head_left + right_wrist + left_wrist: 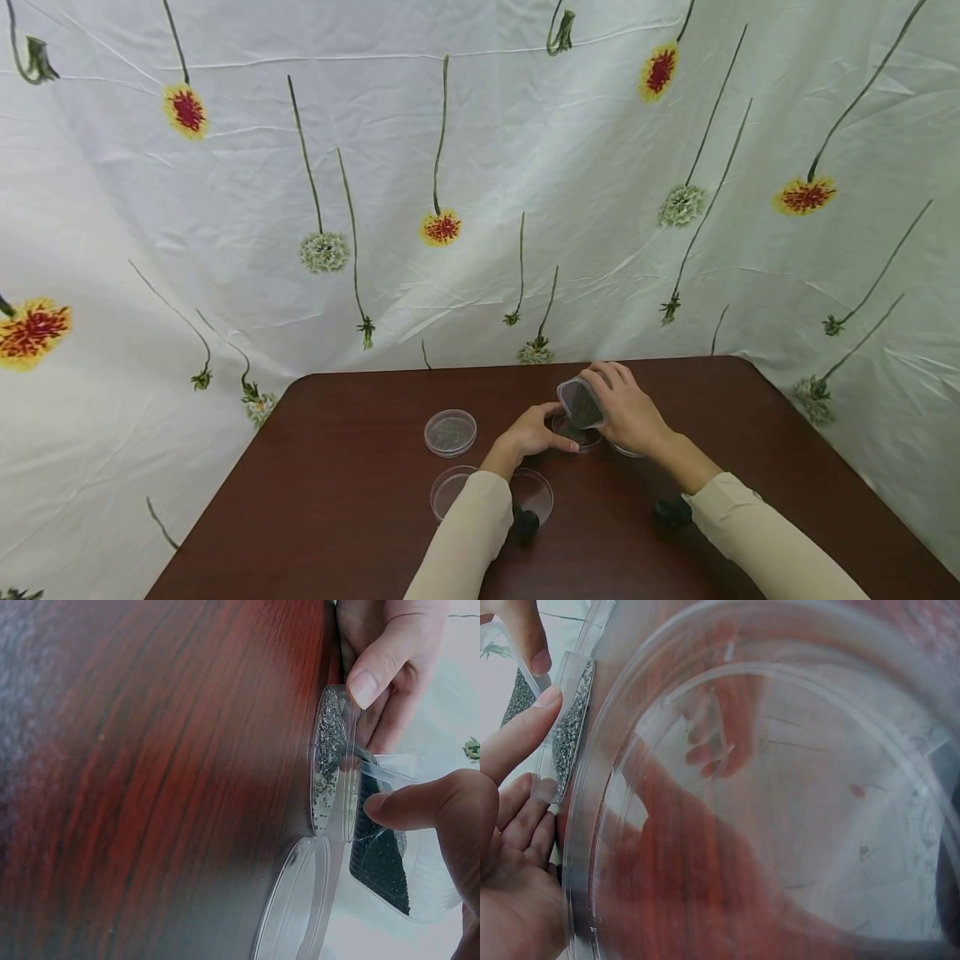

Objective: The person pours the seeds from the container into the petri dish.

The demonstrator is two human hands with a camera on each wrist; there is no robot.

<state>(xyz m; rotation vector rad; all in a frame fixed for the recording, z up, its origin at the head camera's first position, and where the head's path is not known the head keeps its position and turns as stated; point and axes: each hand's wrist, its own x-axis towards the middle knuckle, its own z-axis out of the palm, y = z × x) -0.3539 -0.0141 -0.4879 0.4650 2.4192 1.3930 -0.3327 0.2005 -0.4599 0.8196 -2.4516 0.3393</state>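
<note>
My right hand grips a clear plastic tub of dark granules, tilted over a petri dish. In the right wrist view, granules pour over the tub's lip into the dish, where a grey heap lies at one side beside pale, speckled bits. The thumb lies along the tub's wall. With thumb and fingers around its rim, my left hand holds this same dish on the table. The left wrist view shows the left thumb at the rim, close below the tub.
Another petri dish with a thin scatter of bits stands to the left. Two clear round dishes lie near the left forearm, partly hidden by the sleeve. A clear dish sits close beside the filled one. The brown table meets a flowered cloth behind.
</note>
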